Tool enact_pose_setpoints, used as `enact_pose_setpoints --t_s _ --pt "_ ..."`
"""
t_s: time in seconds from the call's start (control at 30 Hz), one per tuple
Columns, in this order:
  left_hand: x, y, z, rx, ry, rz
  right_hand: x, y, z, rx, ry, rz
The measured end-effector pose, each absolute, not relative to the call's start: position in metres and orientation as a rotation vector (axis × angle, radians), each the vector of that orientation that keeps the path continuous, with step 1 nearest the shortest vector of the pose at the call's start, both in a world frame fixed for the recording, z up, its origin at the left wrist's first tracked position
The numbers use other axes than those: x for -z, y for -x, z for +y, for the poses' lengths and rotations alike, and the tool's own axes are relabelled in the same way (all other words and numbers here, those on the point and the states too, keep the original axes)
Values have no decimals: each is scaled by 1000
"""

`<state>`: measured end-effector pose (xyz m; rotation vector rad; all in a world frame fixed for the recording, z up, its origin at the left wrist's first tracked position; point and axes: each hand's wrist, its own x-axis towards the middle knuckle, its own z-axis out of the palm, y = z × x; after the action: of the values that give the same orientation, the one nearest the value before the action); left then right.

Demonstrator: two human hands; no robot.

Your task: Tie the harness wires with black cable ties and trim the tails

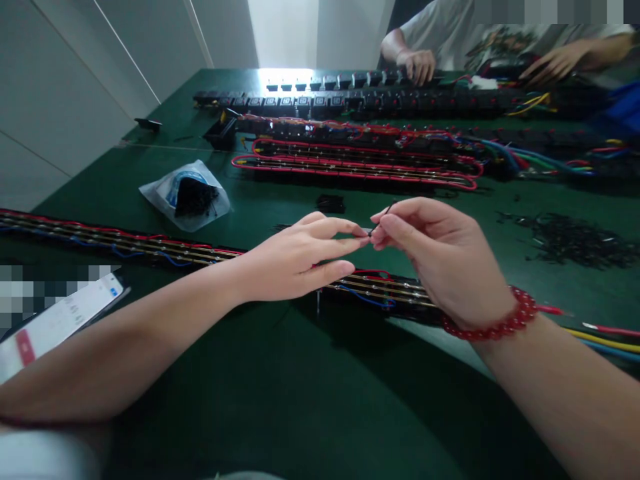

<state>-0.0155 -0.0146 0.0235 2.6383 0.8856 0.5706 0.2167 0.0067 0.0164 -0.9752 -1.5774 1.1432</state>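
Observation:
My right hand (440,247), with a red bead bracelet at the wrist, pinches a thin black cable tie (382,219) between thumb and fingertips. Opposite it, my left hand (305,257) is stretched out, thumb apart, its index and middle fingertips touching the tie's lower end. Whether they grip that end is too small to make out. Below both hands lies a long black strip (400,288) with brass-coloured bars and red and blue wires, running across the table. My left hand and forearm hide part of it.
On the green table (300,400) are a plastic bag (200,200) of black pieces, a pile of thin black pieces (575,240) and a phone (65,320). Red-wired strips (360,170) and black socket strips (300,101) lie farther back. Another person's hands (420,65) work across the table.

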Motion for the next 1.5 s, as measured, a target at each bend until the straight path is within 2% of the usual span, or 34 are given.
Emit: enact_pose_setpoints --t_s 0.17,0.33,0.63,1.2,1.27,1.4,1.5 --pt "-17 -10 1 -761 -2465 990 -7 -242 0 -1060 1077 -1574" --pt "-2 -29 10 -568 -2412 1108 8 -255 -2 -1051 1113 -1604" --pt "2 -26 9 -367 -2357 956 4 -256 -7 -1098 1123 -1671" --pt "4 -24 7 -471 -2501 816 -7 -255 -18 -1132 1105 -1634" --pt "4 -24 6 -453 -2511 828 -19 -256 -27 -1032 1104 -1712" --pt "5 -23 5 -466 -2545 809 -39 -262 -40 -608 1183 -1935" --pt "6 -23 6 -485 -2552 781 -37 -269 -35 -646 1047 -2043"
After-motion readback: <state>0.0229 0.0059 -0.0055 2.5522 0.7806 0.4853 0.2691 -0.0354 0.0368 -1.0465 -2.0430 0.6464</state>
